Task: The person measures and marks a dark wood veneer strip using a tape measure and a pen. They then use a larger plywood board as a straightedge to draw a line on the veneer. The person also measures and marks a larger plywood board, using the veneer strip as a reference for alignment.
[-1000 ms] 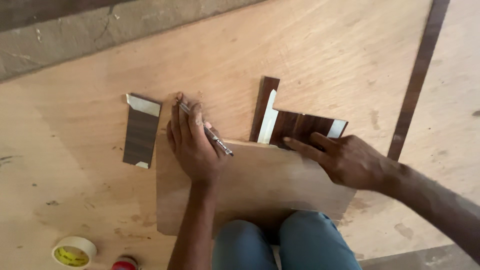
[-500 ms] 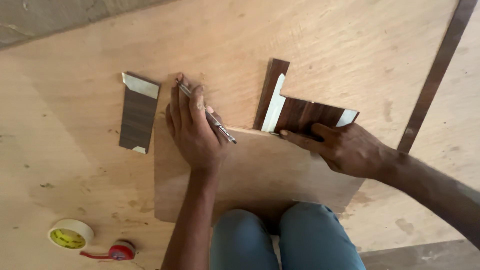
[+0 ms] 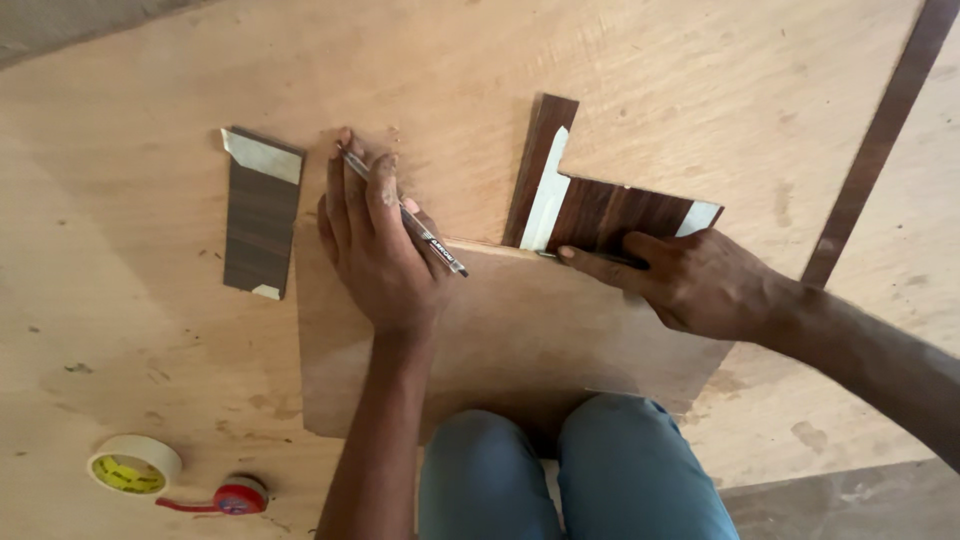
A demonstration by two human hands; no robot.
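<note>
Item: loose rectangular sheet of pale plywood (image 3: 520, 330) lying flat on the larger plywood floor panel (image 3: 150, 260), pinned by the left hand (image 3: 375, 250), whose fingers are closed on a slim silver-and-black pen (image 3: 405, 213) pointing past the sheet's far-left corner. Right hand (image 3: 690, 280) presses flat, fingers together and clamped on nothing, on the L-shaped dark wood-grain laminate piece (image 3: 610, 215) at the sheet's far edge. Progress, as judged: pieces aligned; no drawn line is discernible on the sheet.
</note>
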